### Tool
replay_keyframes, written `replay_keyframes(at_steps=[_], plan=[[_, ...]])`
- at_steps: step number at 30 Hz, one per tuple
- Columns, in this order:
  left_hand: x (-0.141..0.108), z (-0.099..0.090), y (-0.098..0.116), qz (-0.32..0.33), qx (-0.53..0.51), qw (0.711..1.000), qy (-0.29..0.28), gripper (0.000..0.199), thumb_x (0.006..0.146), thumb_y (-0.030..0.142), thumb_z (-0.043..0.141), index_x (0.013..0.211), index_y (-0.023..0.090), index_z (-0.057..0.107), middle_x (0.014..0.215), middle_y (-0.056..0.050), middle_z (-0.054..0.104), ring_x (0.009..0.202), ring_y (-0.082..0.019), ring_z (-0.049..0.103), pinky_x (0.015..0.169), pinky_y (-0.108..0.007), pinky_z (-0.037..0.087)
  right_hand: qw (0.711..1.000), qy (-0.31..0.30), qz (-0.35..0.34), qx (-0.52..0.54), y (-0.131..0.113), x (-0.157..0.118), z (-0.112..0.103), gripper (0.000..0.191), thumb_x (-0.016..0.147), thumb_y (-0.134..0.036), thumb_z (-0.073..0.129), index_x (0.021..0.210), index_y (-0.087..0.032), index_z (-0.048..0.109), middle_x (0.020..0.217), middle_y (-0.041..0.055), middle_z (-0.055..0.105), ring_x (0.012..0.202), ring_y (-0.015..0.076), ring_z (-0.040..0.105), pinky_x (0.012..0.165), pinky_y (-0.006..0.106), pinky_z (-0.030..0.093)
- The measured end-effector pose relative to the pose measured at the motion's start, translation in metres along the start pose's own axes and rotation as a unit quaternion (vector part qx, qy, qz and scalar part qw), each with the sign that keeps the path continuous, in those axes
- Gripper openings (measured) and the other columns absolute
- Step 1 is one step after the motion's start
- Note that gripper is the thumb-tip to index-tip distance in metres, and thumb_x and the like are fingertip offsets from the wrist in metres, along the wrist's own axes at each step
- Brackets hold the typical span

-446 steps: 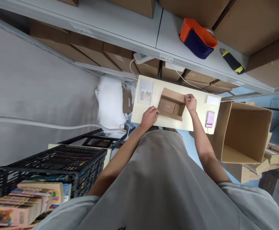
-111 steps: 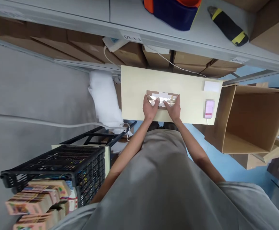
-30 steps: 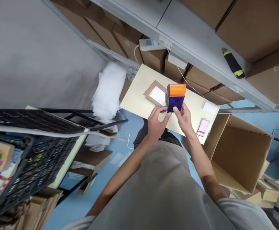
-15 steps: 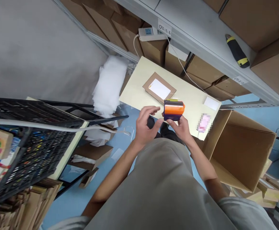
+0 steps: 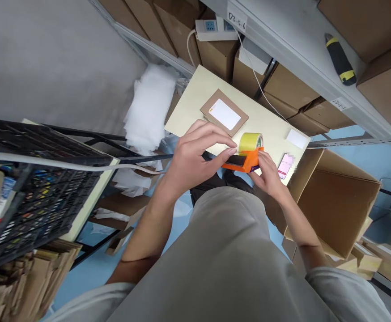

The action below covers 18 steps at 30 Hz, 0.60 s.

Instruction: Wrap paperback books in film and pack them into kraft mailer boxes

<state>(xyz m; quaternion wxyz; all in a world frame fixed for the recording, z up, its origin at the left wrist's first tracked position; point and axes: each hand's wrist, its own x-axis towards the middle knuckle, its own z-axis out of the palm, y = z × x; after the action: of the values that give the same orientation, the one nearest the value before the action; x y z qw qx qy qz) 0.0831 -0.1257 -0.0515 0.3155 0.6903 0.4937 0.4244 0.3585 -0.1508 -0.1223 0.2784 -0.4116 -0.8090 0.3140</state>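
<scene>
My right hand [image 5: 268, 173] is closed around the right end of an orange tape dispenser [image 5: 251, 161] with a dark part on its left. A roll of yellow-green tape [image 5: 248, 142] sits on its far side. At the dispenser's left end, my left hand [image 5: 202, 154] has its thumb and forefinger brought together in a pinch. Whether a tape end lies between those fingertips is too small to tell. Beyond the hands, a flat brown carton [image 5: 212, 99] with a white label rests on the cream table [image 5: 190, 96].
A phone [image 5: 284, 166] and a white card [image 5: 296, 138] lie on the table's right part. An open cardboard box [image 5: 345, 201] stands at right. White packing sheets [image 5: 150, 107] and a black crate [image 5: 57, 192] are at left. Above, a shelf [image 5: 292, 49] holds a black-and-yellow-handled tool [image 5: 340, 60].
The dispenser has turned, bringing the yellow tape roll into view on its far side. My left hand has come up to its left end, thumb and forefinger closing together.
</scene>
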Motion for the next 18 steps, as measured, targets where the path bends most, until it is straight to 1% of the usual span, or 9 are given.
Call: replay_keyframes(at_steps=[4, 7, 8, 10, 12, 14, 16, 18], plan=[[-0.007, 0.003, -0.005, 0.030, 0.020, 0.999, 0.004, 0.029, 0.107, 0.058, 0.076, 0.098, 0.030, 0.082, 0.097, -0.004, 0.076, 0.099, -0.025, 0.072, 0.100, -0.048, 0.063, 1.000, 0.000, -0.015, -0.011, 0.002, -0.003, -0.007, 0.033, 0.113, -0.042, 0.065, 0.143, -0.029, 0.070, 0.131, 0.0130, 0.081, 0.124, 0.0371, 0.075, 0.114, 0.063, 0.061], [-0.018, 0.008, -0.011, 0.061, 0.033, 0.997, 0.026, 0.030, 0.109, 0.057, 0.072, 0.099, 0.031, 0.082, 0.095, -0.003, 0.076, 0.094, -0.022, 0.071, 0.097, -0.045, 0.062, 1.000, 0.004, -0.018, -0.019, 0.002, -0.004, -0.010, 0.031, 0.113, -0.043, 0.065, 0.140, -0.029, 0.071, 0.130, 0.0128, 0.082, 0.123, 0.0366, 0.075, 0.113, 0.061, 0.061], [-0.022, 0.010, -0.015, 0.063, 0.035, 0.997, 0.036, 0.031, 0.110, 0.058, 0.072, 0.098, 0.031, 0.082, 0.094, -0.003, 0.076, 0.093, -0.021, 0.071, 0.097, -0.044, 0.062, 1.000, -0.001, -0.016, -0.026, 0.004, -0.005, -0.010, 0.029, 0.113, -0.044, 0.064, 0.138, -0.029, 0.071, 0.128, 0.0129, 0.082, 0.123, 0.0366, 0.076, 0.113, 0.061, 0.062], [-0.032, 0.017, -0.026, 0.045, 0.040, 0.996, 0.065, 0.033, 0.109, 0.060, 0.072, 0.097, 0.030, 0.082, 0.094, -0.003, 0.077, 0.091, -0.021, 0.071, 0.096, -0.043, 0.062, 0.999, -0.026, -0.005, -0.045, 0.011, -0.009, -0.011, 0.027, 0.114, -0.047, 0.063, 0.129, -0.028, 0.072, 0.120, 0.0126, 0.082, 0.120, 0.0364, 0.076, 0.110, 0.060, 0.063], [-0.042, 0.027, -0.047, 0.008, 0.039, 0.993, 0.110, 0.035, 0.108, 0.060, 0.073, 0.097, 0.028, 0.082, 0.094, -0.003, 0.077, 0.091, -0.021, 0.071, 0.095, -0.042, 0.061, 0.996, -0.060, 0.022, -0.070, 0.025, -0.018, -0.010, 0.028, 0.115, -0.053, 0.061, 0.118, -0.027, 0.072, 0.108, 0.0120, 0.082, 0.112, 0.0358, 0.077, 0.105, 0.056, 0.064], [-0.053, 0.046, -0.079, -0.040, 0.024, 0.986, 0.162, 0.035, 0.109, 0.058, 0.073, 0.097, 0.026, 0.082, 0.094, -0.004, 0.078, 0.093, -0.021, 0.072, 0.093, -0.040, 0.061, 0.988, -0.097, 0.066, -0.104, 0.044, -0.029, -0.008, 0.036, 0.115, -0.059, 0.058, 0.108, -0.026, 0.070, 0.097, 0.0114, 0.079, 0.100, 0.0349, 0.077, 0.096, 0.052, 0.066], [-0.065, 0.073, -0.118, -0.098, -0.006, 0.977, 0.189, 0.035, 0.108, 0.057, 0.073, 0.097, 0.025, 0.082, 0.095, -0.005, 0.079, 0.093, -0.021, 0.072, 0.089, -0.037, 0.061, 0.972, -0.142, 0.118, -0.148, 0.064, -0.039, 0.000, 0.043, 0.115, -0.064, 0.056, 0.102, -0.025, 0.068, 0.089, 0.0114, 0.077, 0.090, 0.0344, 0.076, 0.087, 0.049, 0.065], [-0.076, 0.103, -0.159, -0.177, -0.052, 0.963, 0.194, 0.035, 0.107, 0.056, 0.073, 0.096, 0.024, 0.082, 0.096, -0.005, 0.080, 0.090, -0.020, 0.073, 0.083, -0.034, 0.060, 0.945, -0.194, 0.171, -0.200, 0.082, -0.047, 0.015, 0.044, 0.116, -0.063, 0.055, 0.102, -0.023, 0.068, 0.088, 0.0125, 0.076, 0.086, 0.0342, 0.076, 0.083, 0.047, 0.064]])
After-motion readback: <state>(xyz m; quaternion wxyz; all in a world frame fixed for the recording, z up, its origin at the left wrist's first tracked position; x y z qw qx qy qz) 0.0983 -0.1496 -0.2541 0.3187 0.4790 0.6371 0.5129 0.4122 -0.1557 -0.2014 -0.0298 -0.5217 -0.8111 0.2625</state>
